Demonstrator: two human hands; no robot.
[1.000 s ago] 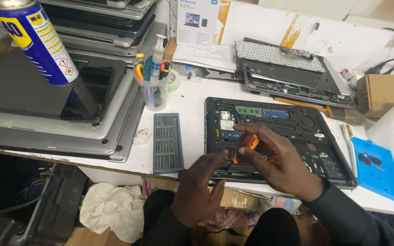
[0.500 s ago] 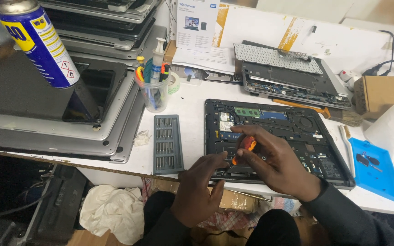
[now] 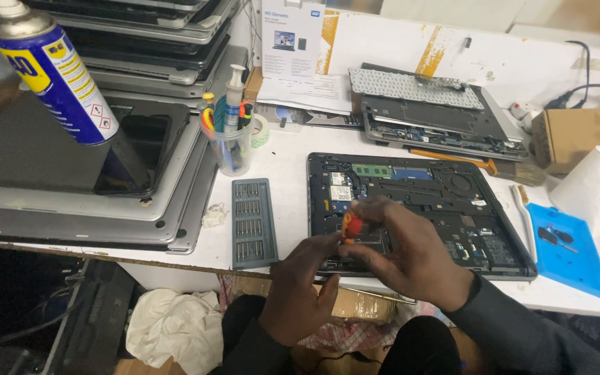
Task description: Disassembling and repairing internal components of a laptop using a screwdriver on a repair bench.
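Head view: right hand (image 3: 411, 260) fingers grip orange screwdriver (image 3: 351, 226) over opened laptop (image 3: 418, 208); left hand (image 3: 300, 292) steadies it.

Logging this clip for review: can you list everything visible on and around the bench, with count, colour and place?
opened laptop: 1, black, bottom cover off, bench centre
screwdriver: 1, orange handle, in the right hand over the opened laptop
bit case: 1, grey, left of the opened laptop
cup of pens: 1, clear, behind the bit case
spray can: 1, blue and yellow, top left
stacked laptops: several, grey, left side
dismantled laptop: 1, grey, loose keyboard on top, behind
blue tray: 1, right edge
cardboard box: 1, brown, far right
left hand: steadying near the screwdriver
right hand: holding the screwdriver
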